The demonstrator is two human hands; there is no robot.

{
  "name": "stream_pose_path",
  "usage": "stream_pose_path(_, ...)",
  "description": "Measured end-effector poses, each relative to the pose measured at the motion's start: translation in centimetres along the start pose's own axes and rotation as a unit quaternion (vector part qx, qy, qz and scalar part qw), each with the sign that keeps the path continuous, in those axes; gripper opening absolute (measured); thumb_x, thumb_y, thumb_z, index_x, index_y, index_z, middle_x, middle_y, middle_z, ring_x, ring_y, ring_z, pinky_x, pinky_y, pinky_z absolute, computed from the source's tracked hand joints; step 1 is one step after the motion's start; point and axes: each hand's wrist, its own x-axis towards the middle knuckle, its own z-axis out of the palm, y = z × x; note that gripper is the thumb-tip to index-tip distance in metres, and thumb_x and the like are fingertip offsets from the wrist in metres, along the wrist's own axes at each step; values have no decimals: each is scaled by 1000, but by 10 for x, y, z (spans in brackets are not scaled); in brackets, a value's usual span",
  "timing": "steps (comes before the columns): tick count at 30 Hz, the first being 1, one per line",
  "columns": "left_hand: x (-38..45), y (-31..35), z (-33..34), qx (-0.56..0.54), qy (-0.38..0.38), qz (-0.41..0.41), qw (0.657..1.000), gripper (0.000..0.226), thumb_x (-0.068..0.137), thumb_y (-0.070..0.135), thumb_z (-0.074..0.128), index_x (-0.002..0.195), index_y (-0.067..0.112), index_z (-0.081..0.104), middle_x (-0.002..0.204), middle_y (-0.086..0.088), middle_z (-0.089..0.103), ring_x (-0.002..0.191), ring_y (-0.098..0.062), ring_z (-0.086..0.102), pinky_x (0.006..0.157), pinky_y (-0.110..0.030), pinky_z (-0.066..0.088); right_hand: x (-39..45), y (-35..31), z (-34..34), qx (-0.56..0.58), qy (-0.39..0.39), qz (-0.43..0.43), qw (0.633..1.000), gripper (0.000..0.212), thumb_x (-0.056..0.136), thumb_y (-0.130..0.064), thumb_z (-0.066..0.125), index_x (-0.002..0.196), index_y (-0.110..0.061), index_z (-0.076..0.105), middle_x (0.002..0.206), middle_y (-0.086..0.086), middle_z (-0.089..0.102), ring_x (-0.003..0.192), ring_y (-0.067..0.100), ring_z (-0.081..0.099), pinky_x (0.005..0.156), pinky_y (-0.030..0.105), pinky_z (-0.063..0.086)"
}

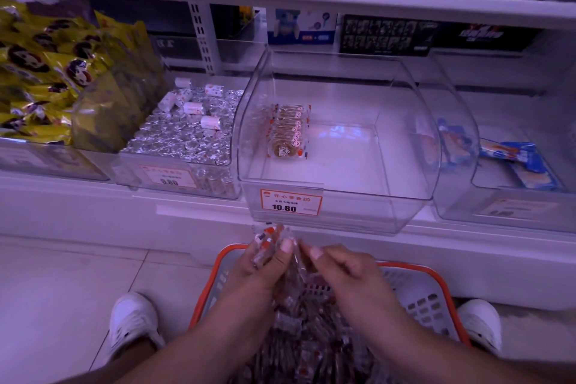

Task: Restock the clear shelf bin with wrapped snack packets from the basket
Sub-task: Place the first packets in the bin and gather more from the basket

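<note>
Both hands are working above the basket (436, 293). The left hand (261, 268) is gripping a bunch of wrapped snack packets (268, 237); the right hand (343, 268) is pinching their wrapping. The clear shelf bin (405, 146) is sitting at the shelf's front edge, holding one packet row (288, 131).

Glossy clear plastic shelf bin (405, 140)

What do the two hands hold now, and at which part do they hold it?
Both hold clear-wrapped snack packets over the basket. The left hand grips a small bunch at its lower part; the right hand pinches wrapper beside it. The exact part is unclear.
</note>
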Motion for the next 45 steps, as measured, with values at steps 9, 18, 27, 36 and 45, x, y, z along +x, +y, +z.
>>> stream_pose_path(9,-7,-19,4,56,47,53,996,46,78,39,71,105,2,72,105,-23,73,100,-37,71,88,-48,57,-6,-4,19,333,-71,222,913,31,95,-20,56,120,-7,68,117,13,72,113,30,66,103,48,47)
stream_pose_path(18,3,-2,0,205,-5,107,973,83,76,83,52,101,7,72,97,-14,76,92,-24,73,73,-31,57,-9,-13,11,321,-153,138,924,43,88,-14,54,123,10,59,126,25,64,124,39,57,104,45,49)
stream_pose_path(27,13,40,1,168,-54,13,984,63,84,55,53,124,8,69,85,-7,75,83,-27,69,95,-47,51,-9,-50,-8,58,-90,-38,994,35,76,-28,71,110,-22,74,105,6,76,107,29,69,97,50,53)
stream_pose_path(36,24,123,-42,369,160,385,831,36,92,55,44,102,31,68,93,18,72,90,-2,66,77,-33,52,107,-143,-44,-318,-81,-204,923,32,76,-26,81,104,-29,68,95,-8,74,85,7,70,75,19,53)
stream_pose_path(45,39,116,-41,488,120,368,782,36,100,44,47,132,27,55,127,11,58,120,-6,51,102,-38,45,183,-78,-14,-621,-171,-194,740,75,89,-46,65,150,-18,32,128,9,42,120,28,43,98,30,38)
